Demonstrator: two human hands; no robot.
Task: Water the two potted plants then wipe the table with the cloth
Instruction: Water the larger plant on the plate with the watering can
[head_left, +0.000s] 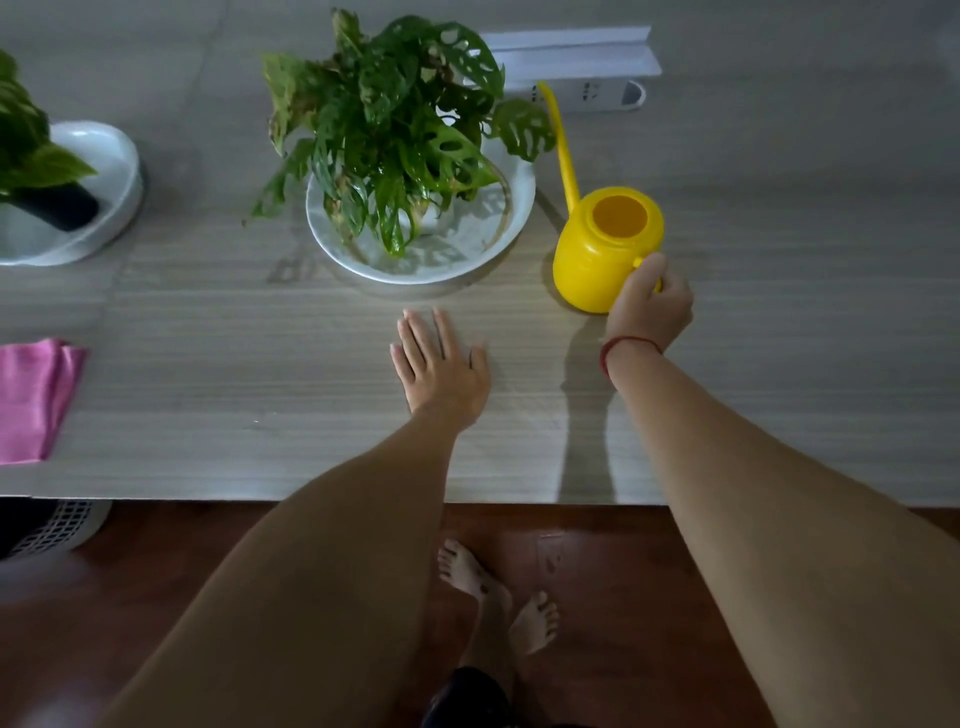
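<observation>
The watering can stands toward the right side of the desk, just beside the white dish that carries the middle potted plant. The right hand is curled shut around the can's handle on the side facing the near edge; the handle itself is mostly hidden under the fingers. The left hand lies flat and spread on the desk, holding nothing, between the near edge and the plant dish.

The can is bright yellow, round-bellied, with a wide open mouth on top and a long thin spout that rises toward the far edge. It looks like thin moulded plastic, so I judge it stiff and light when empty; how much water is in it cannot be told from here, and a full load would make it heavier and prone to slosh. The handle is the right place to take it, since the smooth body would likely slip. The slim spout probably flexes and should not bear weight.

The second potted plant sits in its own white dish near the left edge, well apart from the can. A pink cloth, soft and folded, lies at the left edge nearer the front.
</observation>
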